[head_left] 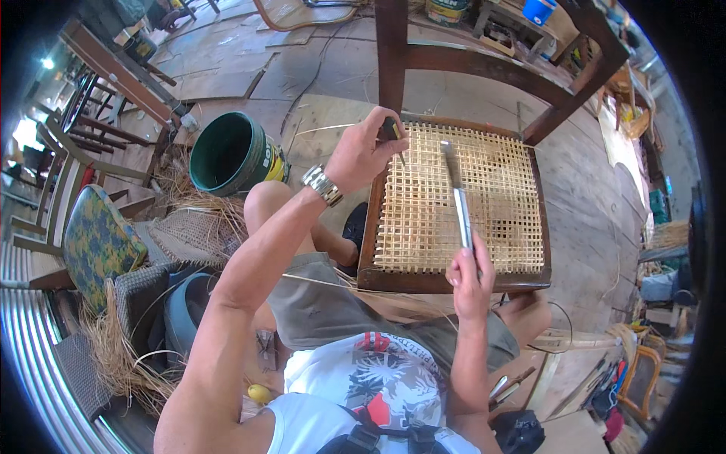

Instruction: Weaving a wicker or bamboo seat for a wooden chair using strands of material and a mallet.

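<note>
A dark wooden chair [446, 284] stands in front of me, its seat a pale woven cane lattice [495, 189]. My left hand [363, 151], with a metal watch on the wrist, is at the seat's far left corner, shut on a small dark tool [392, 132] whose tip points down at the weave. My right hand [469, 276] rests at the near edge of the seat frame. It grips a long flat metal blade [456, 189] that reaches up across the middle of the cane. A thin cane strand [325, 282] runs over my lap.
A dark green bucket [227, 155] stands on the floor left of my knee. Loose cane and straw [121, 356] lie beside a cushioned chair [94, 242] at the left. More chairs, a blue tub [538, 10] and tools [508, 387] ring the wooden floor.
</note>
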### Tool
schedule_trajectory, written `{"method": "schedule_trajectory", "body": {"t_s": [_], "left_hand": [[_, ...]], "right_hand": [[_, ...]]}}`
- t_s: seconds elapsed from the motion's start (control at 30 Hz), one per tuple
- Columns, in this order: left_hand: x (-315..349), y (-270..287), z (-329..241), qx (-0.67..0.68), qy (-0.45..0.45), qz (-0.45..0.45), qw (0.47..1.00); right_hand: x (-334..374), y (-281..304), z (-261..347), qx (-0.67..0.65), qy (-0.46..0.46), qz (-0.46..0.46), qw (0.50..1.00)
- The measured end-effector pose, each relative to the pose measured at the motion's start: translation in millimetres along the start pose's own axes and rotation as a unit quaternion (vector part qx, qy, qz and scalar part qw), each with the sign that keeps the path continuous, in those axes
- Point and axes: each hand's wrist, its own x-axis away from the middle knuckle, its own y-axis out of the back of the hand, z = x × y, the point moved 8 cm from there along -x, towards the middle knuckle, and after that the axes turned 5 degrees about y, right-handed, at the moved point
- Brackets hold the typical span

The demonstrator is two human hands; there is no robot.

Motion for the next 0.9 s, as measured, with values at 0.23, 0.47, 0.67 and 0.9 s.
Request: {"method": "schedule_trajectory", "body": {"t_s": [0.23,0.47,0.67,0.9], "left_hand": [[11,-19,0,-0.018,-0.009,0.019,1.000],[2,-16,2,-0.042,0.032,0.048,0.997],[8,-29,7,-0.053,0.024,0.070,0.996],[18,-15,-8,0.038,-0.010,0.025,0.999]], "right_hand": [[10,15,-11,0.007,-0.007,-0.039,0.999],[5,10,-9,-0.003,-0.006,-0.049,0.999],[13,-6,-15,0.044,-0.018,-0.032,0.998],[24,12,0,0.003,-0.009,-0.032,0.999]]}}
